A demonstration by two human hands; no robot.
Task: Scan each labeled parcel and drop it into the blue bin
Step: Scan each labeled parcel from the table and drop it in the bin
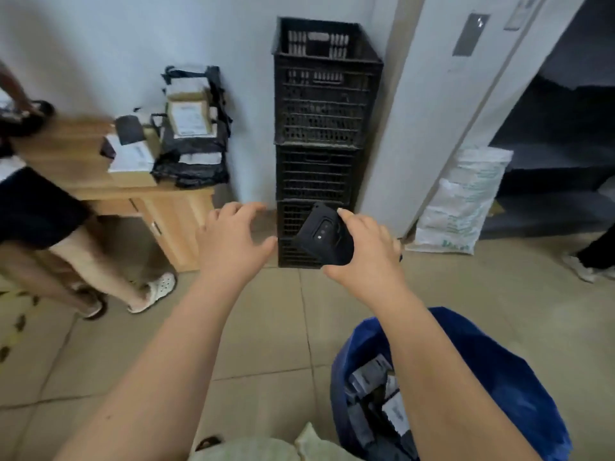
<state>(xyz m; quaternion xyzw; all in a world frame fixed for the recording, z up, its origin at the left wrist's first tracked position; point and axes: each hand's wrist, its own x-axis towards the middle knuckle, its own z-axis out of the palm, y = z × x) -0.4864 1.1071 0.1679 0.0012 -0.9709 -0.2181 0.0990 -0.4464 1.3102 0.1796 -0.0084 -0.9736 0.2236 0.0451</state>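
My right hand (369,251) grips a black handheld scanner (324,236), its back camera facing up, out in front of me at mid-frame. My left hand (229,241) hovers beside it, fingers spread and holding nothing. The blue bin (499,377) stands on the floor at lower right, under my right forearm, with several grey and black labeled parcels (392,410) inside. More labeled parcels (189,119), boxes and black bags, are piled on a wooden desk (179,207) at the left, beyond my left hand.
A tall stack of black plastic crates (319,134) stands against the wall straight ahead. A white woven sack (462,201) leans by a doorway on the right. A person's legs (66,261) stand by the desk at left; another person's foot (582,267) is at far right.
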